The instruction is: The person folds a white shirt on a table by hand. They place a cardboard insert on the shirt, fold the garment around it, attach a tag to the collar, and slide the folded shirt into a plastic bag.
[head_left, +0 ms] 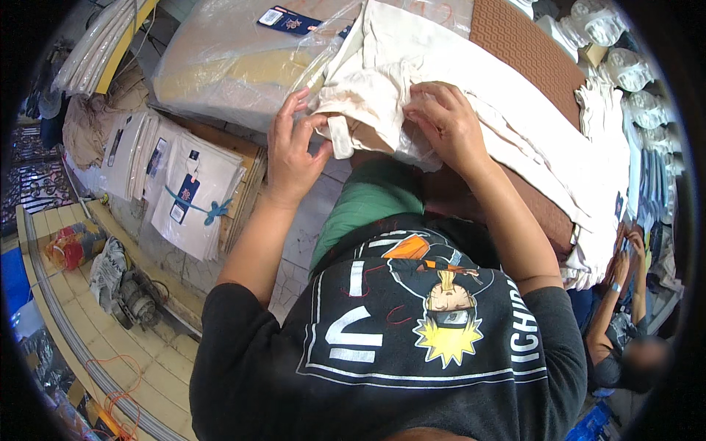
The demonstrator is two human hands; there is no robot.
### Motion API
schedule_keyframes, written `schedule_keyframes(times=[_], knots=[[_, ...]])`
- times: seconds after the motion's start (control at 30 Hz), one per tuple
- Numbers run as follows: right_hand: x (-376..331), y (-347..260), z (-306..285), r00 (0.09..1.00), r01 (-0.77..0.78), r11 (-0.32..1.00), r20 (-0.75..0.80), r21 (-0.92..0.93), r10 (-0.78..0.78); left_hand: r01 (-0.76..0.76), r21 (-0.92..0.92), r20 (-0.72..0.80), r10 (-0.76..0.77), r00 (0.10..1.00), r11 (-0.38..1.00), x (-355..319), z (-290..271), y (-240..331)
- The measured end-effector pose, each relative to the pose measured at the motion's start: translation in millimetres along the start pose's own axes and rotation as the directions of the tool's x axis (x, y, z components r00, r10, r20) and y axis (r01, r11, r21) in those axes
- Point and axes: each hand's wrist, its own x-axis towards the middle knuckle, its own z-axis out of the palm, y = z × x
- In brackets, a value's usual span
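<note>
A pair of cream trousers (353, 92) lies along the padded table, its gathered waist end hanging over the near edge. My left hand (293, 147) is at the left side of that opening, index finger and thumb on the fabric beside a pale tab (340, 138), other fingers raised. My right hand (447, 121) is closed on the right side of the waist, fingers curled in and the fingertips partly hidden. Below the opening, a bit of clear plastic (417, 151) shows by my right hand.
Plastic covers the table's left part (220, 66); brown textured cloth (515, 51) lies to the right. Folded, tagged garments (198, 220) are stacked at left, near a yellowish bench (59, 294) bearing a motor (136, 298). Another person (621, 294) works at far right beside piled garments (603, 140).
</note>
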Motion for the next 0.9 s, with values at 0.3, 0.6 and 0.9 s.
schedule_keyframes(times=[0.3, 0.6, 0.9], knots=[[-6, -47, 1, 0.999, 0.009, 0.998, -0.054, 0.058, -0.006, -0.136, 0.148, 0.040, 0.131, 0.991, 0.980, 14, -12, 15], [-9, -57, 16, 0.994, 0.067, 0.997, -0.090, 0.030, -0.064, -0.037, 0.016, 0.002, 0.037, 0.999, 0.999, 22, -10, 20], [14, -37, 6, 0.890, -0.435, 0.726, 0.133, 0.532, 0.436, 0.064, -0.126, 0.045, -0.059, 0.997, 0.990, 40, -13, 24]])
